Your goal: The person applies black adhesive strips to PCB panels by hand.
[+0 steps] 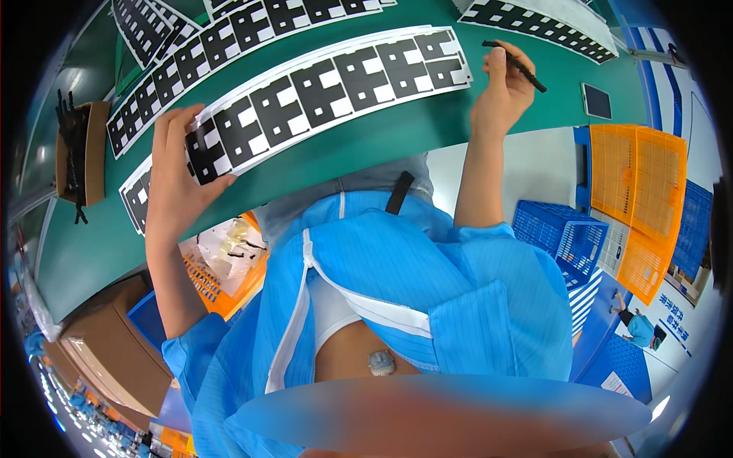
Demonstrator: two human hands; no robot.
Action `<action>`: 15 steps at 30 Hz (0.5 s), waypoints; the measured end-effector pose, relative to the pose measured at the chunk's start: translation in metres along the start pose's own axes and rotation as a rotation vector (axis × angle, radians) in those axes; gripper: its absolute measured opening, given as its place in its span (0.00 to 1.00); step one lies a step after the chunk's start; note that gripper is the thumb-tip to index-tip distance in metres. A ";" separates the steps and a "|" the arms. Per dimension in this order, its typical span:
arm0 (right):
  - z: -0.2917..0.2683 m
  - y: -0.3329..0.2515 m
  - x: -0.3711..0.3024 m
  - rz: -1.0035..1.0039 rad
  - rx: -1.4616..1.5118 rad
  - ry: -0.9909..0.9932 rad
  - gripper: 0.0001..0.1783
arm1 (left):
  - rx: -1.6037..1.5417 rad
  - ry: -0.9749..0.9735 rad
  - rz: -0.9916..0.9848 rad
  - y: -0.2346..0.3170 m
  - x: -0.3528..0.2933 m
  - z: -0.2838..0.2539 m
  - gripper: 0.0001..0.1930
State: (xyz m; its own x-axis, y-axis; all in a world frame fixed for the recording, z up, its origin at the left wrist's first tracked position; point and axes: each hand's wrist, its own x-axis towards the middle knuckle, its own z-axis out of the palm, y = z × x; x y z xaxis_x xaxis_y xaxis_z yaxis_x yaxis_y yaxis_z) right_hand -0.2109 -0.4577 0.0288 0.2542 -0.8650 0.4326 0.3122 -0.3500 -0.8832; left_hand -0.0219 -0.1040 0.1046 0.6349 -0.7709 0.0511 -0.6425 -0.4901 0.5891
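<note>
A long white sheet point(294, 99) bearing a row of black cut shapes lies across the green table, on top of at least one similar sheet. My left hand point(174, 172) rests over its left part, fingers toward the far edge and thumb spread near the close edge. Beyond the sheet's right end, my right hand point(502, 95) is raised, pinching a thin black strip point(527, 73) between thumb and fingers. The strip looks slightly rough and points down to the right.
More patterned sheets point(252, 30) lie farther back. A stack of sheets point(546, 27) sits at the far right, near a flat grey-screened device point(596, 101). At left, a cardboard box point(93, 153) holds black strips. Orange crates point(641, 191) and a blue crate point(561, 233) stand right of me.
</note>
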 end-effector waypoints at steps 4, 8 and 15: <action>-0.006 0.015 0.001 0.055 0.023 0.012 0.12 | 0.066 -0.159 0.038 -0.004 0.004 -0.012 0.52; -0.013 0.024 0.003 0.091 0.027 0.054 0.12 | 0.014 -0.311 0.014 0.000 0.013 -0.030 0.56; -0.025 0.024 0.002 0.180 0.079 0.075 0.11 | 0.083 -0.240 0.260 0.002 0.068 -0.057 0.51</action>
State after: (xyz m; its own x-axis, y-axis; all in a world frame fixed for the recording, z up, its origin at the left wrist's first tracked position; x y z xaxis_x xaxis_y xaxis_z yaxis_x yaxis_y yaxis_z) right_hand -0.2256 -0.4764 0.0040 0.2446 -0.9363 0.2520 0.3392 -0.1609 -0.9269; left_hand 0.0447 -0.1336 0.1554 0.3333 -0.9428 -0.0060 -0.8081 -0.2890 0.5133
